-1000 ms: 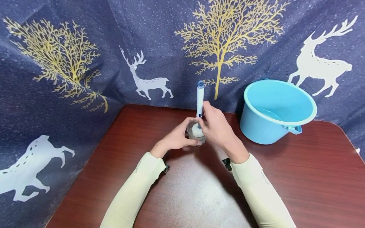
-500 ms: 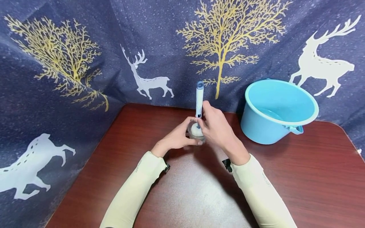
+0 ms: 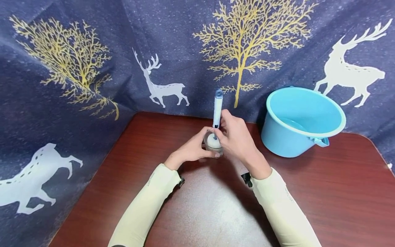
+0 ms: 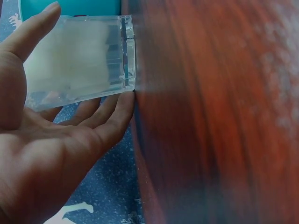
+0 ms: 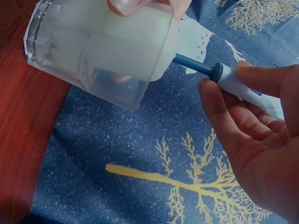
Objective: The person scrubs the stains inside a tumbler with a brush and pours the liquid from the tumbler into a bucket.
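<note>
A clear cup (image 5: 119,91) stands on the table, and a sponge cup brush (image 3: 217,109) reaches down into it. The brush's white sponge head (image 3: 212,141) fills much of the cup, seen blurred through the wall in both wrist views. My left hand (image 3: 192,147) holds the cup from the left, thumb on the near side and fingers around the far side. My right hand (image 3: 239,139) pinches the lower end of the brush's white handle, just above the blue stem (image 5: 192,64). The handle points up, leaning slightly right in the head view.
A light blue bucket (image 3: 284,140) with a handle stands at the back right of the reddish-brown table (image 3: 172,133). Behind the table hangs a dark blue cloth (image 3: 172,41) printed with deer and golden trees.
The top of the brush handle swings a little left, then back right. My left hand keeps its hold on the cup, which stays about where it was.
</note>
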`<state>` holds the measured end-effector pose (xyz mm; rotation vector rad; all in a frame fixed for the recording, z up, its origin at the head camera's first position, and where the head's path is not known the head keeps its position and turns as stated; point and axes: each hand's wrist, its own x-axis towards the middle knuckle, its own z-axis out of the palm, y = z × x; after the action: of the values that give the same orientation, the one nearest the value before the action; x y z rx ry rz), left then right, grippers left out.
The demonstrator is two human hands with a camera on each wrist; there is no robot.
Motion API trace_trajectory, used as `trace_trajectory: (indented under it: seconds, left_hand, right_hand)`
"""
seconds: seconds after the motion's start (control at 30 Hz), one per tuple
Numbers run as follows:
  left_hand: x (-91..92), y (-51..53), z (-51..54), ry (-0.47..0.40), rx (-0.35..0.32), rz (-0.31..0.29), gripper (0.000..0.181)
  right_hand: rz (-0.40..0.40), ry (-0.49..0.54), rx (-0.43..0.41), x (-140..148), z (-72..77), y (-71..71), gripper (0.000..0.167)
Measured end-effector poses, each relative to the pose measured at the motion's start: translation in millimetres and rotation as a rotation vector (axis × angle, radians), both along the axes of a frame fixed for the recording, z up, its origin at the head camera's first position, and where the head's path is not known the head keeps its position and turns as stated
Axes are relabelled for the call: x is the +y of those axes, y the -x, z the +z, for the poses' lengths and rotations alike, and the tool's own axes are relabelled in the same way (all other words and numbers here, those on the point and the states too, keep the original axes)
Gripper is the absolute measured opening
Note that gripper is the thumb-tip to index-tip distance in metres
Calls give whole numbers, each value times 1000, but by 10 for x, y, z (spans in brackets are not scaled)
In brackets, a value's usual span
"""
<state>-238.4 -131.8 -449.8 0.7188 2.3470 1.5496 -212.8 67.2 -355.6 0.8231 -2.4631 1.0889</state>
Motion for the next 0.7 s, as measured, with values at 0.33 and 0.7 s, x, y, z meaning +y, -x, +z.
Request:
trace_trajectory:
  seconds: [0.33,0.7]
  left_hand:
    - [-6,-6,8,-2,-5,12,84]
    - [-6,-10,8,22,5,24,85]
  right_hand:
    - [-26,115,-12,2,-28,32,24]
    - [-77,177,14,28,-63,97,26]
